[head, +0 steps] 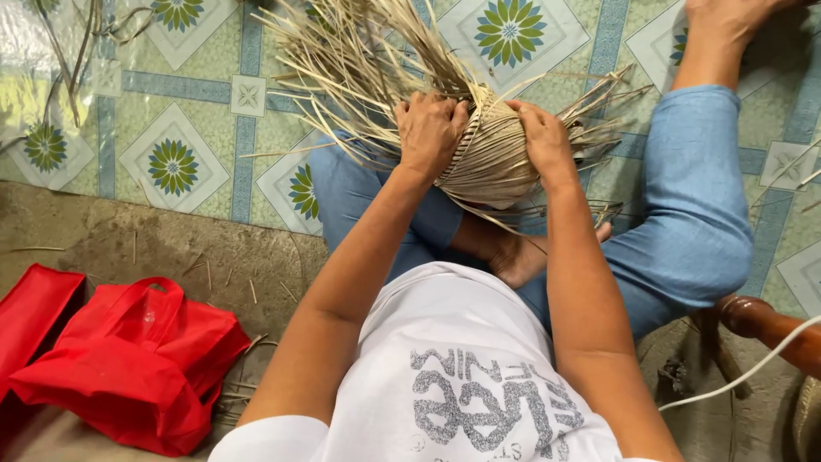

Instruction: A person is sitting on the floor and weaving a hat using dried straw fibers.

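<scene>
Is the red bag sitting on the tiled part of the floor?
No, the red bag lies on the bare grey floor beside the person, short of the patterned floor covering.

Home floor: patterned vinyl mat (184, 94)

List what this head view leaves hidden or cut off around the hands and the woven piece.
- Woven straw piece: its near rim, behind the left hand and right hand.
- Both palms and fingertips: turned away, pressed into the weave.
- Loose strands: tips cut off by the top edge.
- Red bag: contents not visible.
</scene>
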